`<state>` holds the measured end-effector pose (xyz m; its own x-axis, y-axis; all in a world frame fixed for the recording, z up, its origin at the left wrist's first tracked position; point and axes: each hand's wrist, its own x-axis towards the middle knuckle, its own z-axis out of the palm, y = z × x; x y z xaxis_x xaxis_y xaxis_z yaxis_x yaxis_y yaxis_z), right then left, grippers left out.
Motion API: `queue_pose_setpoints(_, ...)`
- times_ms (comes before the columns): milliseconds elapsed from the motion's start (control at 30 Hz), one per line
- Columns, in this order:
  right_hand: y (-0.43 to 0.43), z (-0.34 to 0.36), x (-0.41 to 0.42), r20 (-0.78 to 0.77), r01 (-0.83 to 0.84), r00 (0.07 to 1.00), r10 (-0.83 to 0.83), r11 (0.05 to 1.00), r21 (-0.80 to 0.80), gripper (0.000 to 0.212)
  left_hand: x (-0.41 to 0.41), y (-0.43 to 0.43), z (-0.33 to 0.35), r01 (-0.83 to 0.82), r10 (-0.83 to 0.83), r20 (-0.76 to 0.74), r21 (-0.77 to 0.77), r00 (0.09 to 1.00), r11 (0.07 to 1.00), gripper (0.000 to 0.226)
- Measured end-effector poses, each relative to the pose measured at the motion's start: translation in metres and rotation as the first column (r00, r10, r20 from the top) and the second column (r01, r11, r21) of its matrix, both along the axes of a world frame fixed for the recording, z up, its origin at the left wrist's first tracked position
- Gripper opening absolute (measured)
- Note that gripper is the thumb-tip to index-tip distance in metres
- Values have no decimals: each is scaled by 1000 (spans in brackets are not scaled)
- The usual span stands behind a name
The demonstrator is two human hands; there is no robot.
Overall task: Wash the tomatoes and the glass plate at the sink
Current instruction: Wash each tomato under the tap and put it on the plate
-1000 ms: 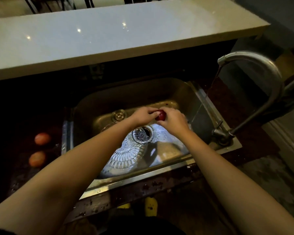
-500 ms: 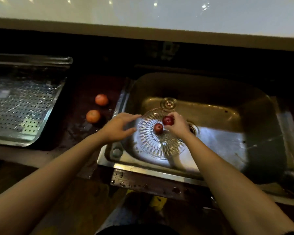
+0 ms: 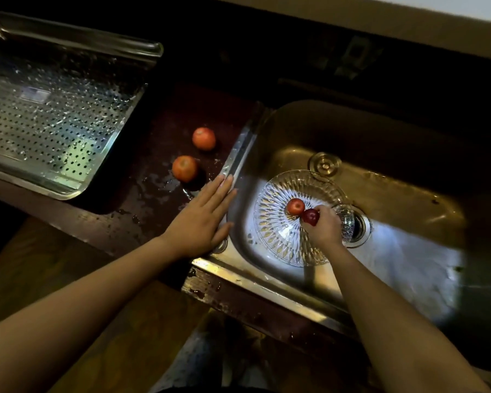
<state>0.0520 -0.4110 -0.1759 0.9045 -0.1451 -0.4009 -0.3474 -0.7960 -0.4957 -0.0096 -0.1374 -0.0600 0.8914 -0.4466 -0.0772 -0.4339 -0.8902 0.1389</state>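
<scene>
Head cam, looking down: the left hand [image 3: 203,219] lies flat and palm-down on the left edge of the sink [image 3: 238,154], fingers straight, together and gripping nothing. The right hand [image 3: 325,226] reaches in from lower right, fingers closed around a dark red tomato [image 3: 311,217] over the glass plate [image 3: 278,236] sitting in the basin, mid-frame. A lighter red tomato [image 3: 296,206] rests on the plate, touching the held one. Two orange tomatoes [image 3: 204,138] [image 3: 184,168] sit on the wet counter [image 3: 153,194] left of the sink. A perforated metal tray [image 3: 54,117] fills the upper left.
</scene>
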Motion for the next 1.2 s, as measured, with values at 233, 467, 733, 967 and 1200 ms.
queue_pose_setpoints(233, 22, 36, 30, 129, -152, 979, 156, 988, -36, 58, 0, -1, 0, -14, 14, -5, 37, 1000, 999, 64)
queue_pose_setpoints(467, 105, 132, 90, 440, -539, 768, 466, 841, 49, 54, 0, 1, 1, -4, 3, 14, 63, 1000, 998, 66)
queue_pose_setpoints(733, 174, 148, 120, 293, -783, 579, 760, 619, -58, 67, 1, 5, -1, 4, -5, 24, 49, 1000, 999, 67)
queue_pose_setpoints(967, 177, 142, 118, 309, -752, 636, 707, 657, 44, 54, 1, 7, 0, 0, 0, -15, -7, 1000, 1000, 67)
queue_pose_setpoints(1200, 105, 175, 93, 350, -534, 841, 411, 731, 424, 53, 10, 0, 20, -87, 57, -154, -201, 986, 976, 64)
